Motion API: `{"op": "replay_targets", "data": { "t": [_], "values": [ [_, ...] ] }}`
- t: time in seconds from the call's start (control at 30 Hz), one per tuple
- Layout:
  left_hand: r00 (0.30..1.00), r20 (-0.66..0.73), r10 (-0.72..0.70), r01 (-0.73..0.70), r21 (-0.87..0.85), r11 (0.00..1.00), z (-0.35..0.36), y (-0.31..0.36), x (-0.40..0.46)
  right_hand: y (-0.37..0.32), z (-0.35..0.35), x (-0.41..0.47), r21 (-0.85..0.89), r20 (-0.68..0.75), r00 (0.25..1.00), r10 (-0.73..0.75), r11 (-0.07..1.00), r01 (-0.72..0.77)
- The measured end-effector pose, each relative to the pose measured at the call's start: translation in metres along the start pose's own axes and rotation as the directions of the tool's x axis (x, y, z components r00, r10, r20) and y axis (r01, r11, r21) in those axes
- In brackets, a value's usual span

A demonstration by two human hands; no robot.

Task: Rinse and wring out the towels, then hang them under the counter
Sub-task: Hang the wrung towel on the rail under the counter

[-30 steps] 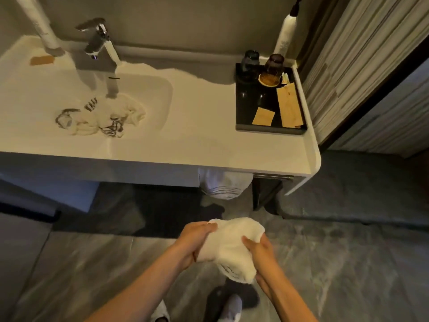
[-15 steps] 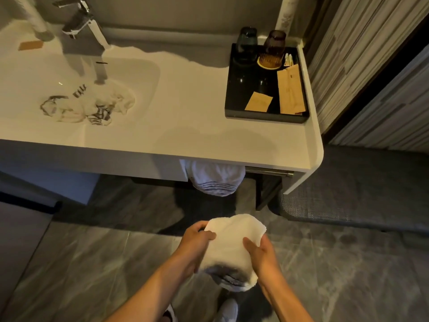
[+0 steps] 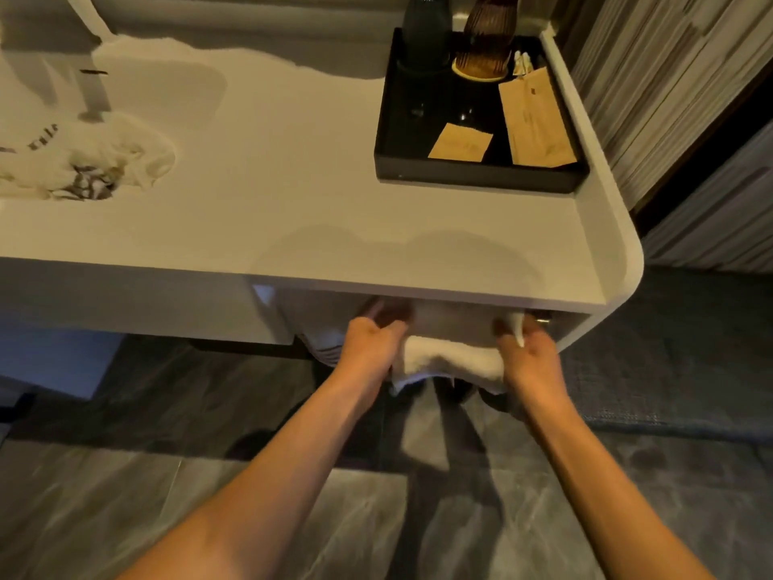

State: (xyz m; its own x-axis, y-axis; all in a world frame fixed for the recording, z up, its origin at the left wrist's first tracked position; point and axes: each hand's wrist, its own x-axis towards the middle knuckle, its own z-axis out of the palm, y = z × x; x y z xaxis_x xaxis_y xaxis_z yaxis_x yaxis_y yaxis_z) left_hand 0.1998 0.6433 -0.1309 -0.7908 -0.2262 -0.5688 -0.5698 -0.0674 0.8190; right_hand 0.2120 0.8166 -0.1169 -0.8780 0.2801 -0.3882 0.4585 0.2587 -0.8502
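Hanging step, by the look of it: white terry towel (image 3: 449,362) stretched just under the front edge of the pale stone counter (image 3: 334,228), beside a striped white towel (image 3: 322,345) already hung there. Left hand (image 3: 372,341) and right hand (image 3: 529,353) curled round its ends. Next, likely: draping evenly over a rail hidden beneath. Third crumpled towel (image 3: 96,161) waiting in the basin.

We see a plain white towel (image 3: 449,357), a white towel with dark stripes (image 3: 90,165) in the sink, a white table (image 3: 301,211), a black tray (image 3: 472,175) holding tan paper packets (image 3: 537,119), and grey marbled floor (image 3: 104,496).
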Motion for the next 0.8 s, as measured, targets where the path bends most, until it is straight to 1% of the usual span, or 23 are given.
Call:
{"op": "replay_targets", "data": {
  "t": [0.07,0.1,0.2,0.23,0.27,0.3,0.33,0.4,0.47,0.5,0.53,0.57,0.6,0.63,0.67,0.7,0.73,0.77,0.8],
  "values": [
    [0.995,0.066,0.076,-0.082,0.095,0.992,0.004,0.012,-0.001,-0.011,-0.005,0.014,-0.004,-0.099,0.995,0.030,1.000,-0.031],
    [0.993,0.092,0.081,-0.094,0.151,0.984,0.010,0.016,-0.003,-0.015,-0.008,0.019,-0.012,-0.139,0.989,0.053,0.998,-0.055],
    [0.996,0.086,0.035,-0.063,0.352,0.934,0.026,0.023,-0.002,-0.020,-0.005,0.030,-0.079,-0.175,0.978,0.114,0.988,-0.129],
    [0.994,0.104,0.042,-0.083,0.426,0.901,0.030,0.023,-0.001,-0.018,-0.003,0.033,-0.106,-0.147,0.982,0.119,0.985,-0.135],
    [0.989,0.136,0.063,-0.126,0.530,0.838,0.032,0.022,-0.001,-0.017,0.000,0.034,-0.174,-0.106,0.986,0.125,0.974,-0.143],
    [0.981,0.167,0.102,-0.186,0.629,0.754,0.033,0.021,-0.001,-0.018,0.001,0.034,-0.272,-0.083,0.991,0.103,0.955,-0.122],
    [0.967,0.203,0.153,-0.253,0.708,0.659,0.032,0.022,-0.003,-0.022,0.000,0.034,-0.336,-0.070,0.990,0.120,0.932,-0.137],
    [0.921,0.285,0.267,-0.383,0.792,0.476,0.024,0.023,-0.006,-0.024,-0.003,0.036,-0.447,-0.089,0.989,0.116,0.883,-0.144],
    [0.860,0.343,0.378,-0.465,0.832,0.303,0.013,0.019,-0.003,-0.026,-0.003,0.032,-0.604,-0.075,0.997,0.018,0.795,-0.060],
    [0.831,0.348,0.435,-0.472,0.854,0.218,0.008,0.017,-0.002,-0.026,-0.001,0.023,-0.667,-0.080,0.996,-0.035,0.745,-0.027],
    [0.796,0.350,0.494,-0.474,0.868,0.150,0.003,0.014,-0.005,-0.021,0.003,0.015,-0.689,-0.096,0.991,-0.091,0.725,-0.001],
    [0.767,0.361,0.530,-0.472,0.877,0.087,0.000,0.013,-0.008,-0.015,0.007,0.004,-0.699,-0.138,0.974,-0.177,0.714,0.030],
    [0.744,0.397,0.537,-0.473,0.881,0.004,0.000,0.012,-0.011,-0.007,0.014,-0.006,-0.753,-0.166,0.947,-0.276,0.655,0.059],
    [0.736,0.427,0.525,-0.461,0.884,-0.073,0.001,0.012,-0.014,-0.001,0.021,-0.015,-0.817,-0.153,0.932,-0.329,0.573,0.068],
    [0.694,0.470,0.546,-0.475,0.868,-0.143,0.003,0.010,-0.015,0.005,0.026,-0.021,-0.861,-0.113,0.927,-0.357,0.502,0.088],
    [0.684,0.494,0.537,-0.488,0.857,-0.167,0.005,0.008,-0.015,0.010,0.029,-0.022,-0.895,-0.049,0.927,-0.373,0.428,0.125],
    [0.670,0.521,0.528,-0.522,0.837,-0.163,0.007,0.007,-0.015,0.014,0.032,-0.022,-0.929,0.061,0.925,-0.376,0.316,0.190],
    [0.697,0.526,0.487,-0.524,0.838,-0.154,0.009,0.005,-0.012,0.017,0.031,-0.019,-0.938,0.176,0.921,-0.349,0.223,0.264],
    [0.721,0.535,0.440,-0.523,0.837,-0.159,0.012,0.006,-0.011,0.020,0.030,-0.015,-0.938,0.273,0.891,-0.363,0.105,0.330]
  ]
}}
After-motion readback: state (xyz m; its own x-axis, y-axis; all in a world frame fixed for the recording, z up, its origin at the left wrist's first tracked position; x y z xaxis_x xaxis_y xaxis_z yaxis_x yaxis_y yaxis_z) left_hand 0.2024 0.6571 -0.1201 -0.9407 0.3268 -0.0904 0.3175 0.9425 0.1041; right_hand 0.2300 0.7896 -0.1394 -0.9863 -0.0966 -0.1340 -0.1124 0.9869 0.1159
